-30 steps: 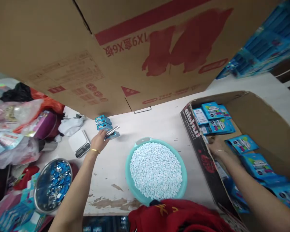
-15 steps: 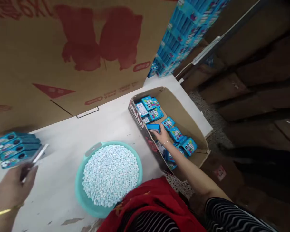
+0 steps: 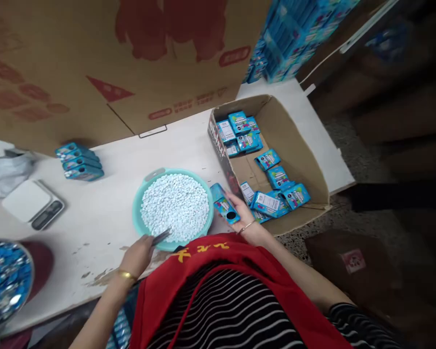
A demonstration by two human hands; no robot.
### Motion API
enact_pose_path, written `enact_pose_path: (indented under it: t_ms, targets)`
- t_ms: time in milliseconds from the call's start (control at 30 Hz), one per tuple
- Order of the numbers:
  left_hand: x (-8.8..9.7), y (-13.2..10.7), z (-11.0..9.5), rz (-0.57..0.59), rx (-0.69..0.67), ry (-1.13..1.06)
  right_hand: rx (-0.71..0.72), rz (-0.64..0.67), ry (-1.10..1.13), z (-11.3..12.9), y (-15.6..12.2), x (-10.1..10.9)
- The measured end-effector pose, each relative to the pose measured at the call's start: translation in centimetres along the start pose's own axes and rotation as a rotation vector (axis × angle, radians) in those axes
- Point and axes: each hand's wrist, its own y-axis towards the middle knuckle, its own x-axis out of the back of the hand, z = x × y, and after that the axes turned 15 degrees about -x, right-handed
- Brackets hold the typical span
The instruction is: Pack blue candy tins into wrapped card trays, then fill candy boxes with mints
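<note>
My left hand is closed around a small scoop, whose narrow grey end reaches the small pale candies. These candies fill a turquoise basin with a handle slot in its rim. My right hand grips a blue candy box with a round dark window. That box is tilted, between the basin and an open cardboard carton. Inside the carton lie several similar blue boxes, partly overlapping. The scoop's exact shape is hard to make out.
Several blue boxes stand in a row at the back left. A white scale and a round container of blue wrapped pieces are on the left. A large cardboard box walls the back. Blue packs are stacked behind the carton.
My left hand has moved right with the scoop, from beside the row of boxes to the basin. My right hand has brought a blue box out of the carton towards the basin. The view has shifted.
</note>
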Motion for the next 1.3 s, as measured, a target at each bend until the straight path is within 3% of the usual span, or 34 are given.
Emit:
enact_pose_path:
  t_ms: [67,167,300,367,433,533,600,700,833,933,1033,1167,1300]
  targets:
    - [-1.5,1.4,-1.4,-0.009,0.017,0.013,-0.117,0.059,-0.029,-2.5,-0.7,0.5]
    - [-3.7,5.0,-2.8,-0.142,0.014,-0.047,-0.163,0.038,-0.151,-4.7,-1.7,1.7]
    - [-5.9,10.0,-3.6,-0.278,0.020,-0.109,0.002,-0.084,-0.586,-4.9,-2.5,3.3]
    - [-6.6,11.4,-3.6,-0.319,0.008,-0.125,0.130,-0.063,-0.821,-4.5,-2.5,3.9]
    - [-7.0,11.7,-3.3,-0.349,-0.015,-0.152,0.174,0.073,-0.947,-4.0,-2.3,4.5]
    - [-7.2,10.9,-2.5,-0.375,-0.046,-0.189,0.052,0.439,-1.000,-3.2,-2.3,5.0]
    - [-7.3,10.6,-2.2,-0.394,-0.049,-0.201,-0.012,0.576,-1.049,-2.8,-2.3,5.2]
    - [-7.5,11.5,-2.6,-0.426,-0.055,-0.211,-0.043,0.530,-1.105,-3.1,-2.2,5.5]
    - [-7.5,13.4,-3.5,-0.459,-0.097,-0.242,0.075,0.271,-0.989,-4.3,-1.1,6.2]
    - [-6.7,13.0,-3.3,-0.472,-0.130,-0.273,0.217,0.123,-0.865,-4.7,-0.3,6.5]
    - [-5.1,11.1,-2.6,-0.472,-0.174,-0.297,0.314,0.065,-0.859,-4.4,0.0,6.2]
    - [-1.2,7.7,-1.9,-0.497,-0.295,-0.287,0.520,-0.011,-0.983,-3.2,0.4,5.5]
    - [3.7,4.7,-2.3,-0.515,-0.391,-0.251,0.786,-0.151,-1.251,-1.7,1.2,4.5]
